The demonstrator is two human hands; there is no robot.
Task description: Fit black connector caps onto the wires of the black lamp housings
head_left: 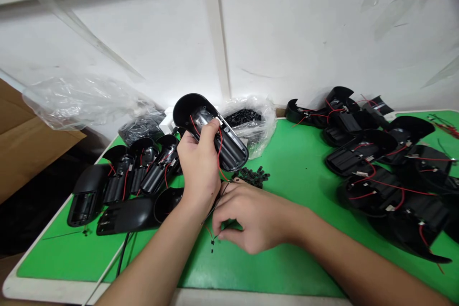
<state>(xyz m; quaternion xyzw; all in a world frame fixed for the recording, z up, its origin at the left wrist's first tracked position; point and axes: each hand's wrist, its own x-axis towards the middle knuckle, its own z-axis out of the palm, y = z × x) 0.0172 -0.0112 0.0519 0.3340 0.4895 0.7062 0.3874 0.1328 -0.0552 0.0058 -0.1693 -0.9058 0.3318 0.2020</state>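
My left hand point(199, 158) is wrapped round a black plastic housing point(233, 148), lifted above the table. One end of the housing is a rounded hood, and the other has long ridged compartments. A red wire point(220, 150) hangs from the housing toward my right hand point(256, 220). That hand is lower and closer to me, its thumb and forefinger pinched on a thin black wire point(226, 224). Small dark pieces point(213, 243) show just below the fingertips, too small to name. My right fingers partly hide the wire's path.
Similar black housings with red wires lie at left point(118, 177) and in a pile at right point(380, 162). Small black parts point(253, 177) lie loose behind my right hand, near an opened plastic bag point(267, 126). A cardboard box point(32, 138) stands left of the green tabletop point(287, 267).
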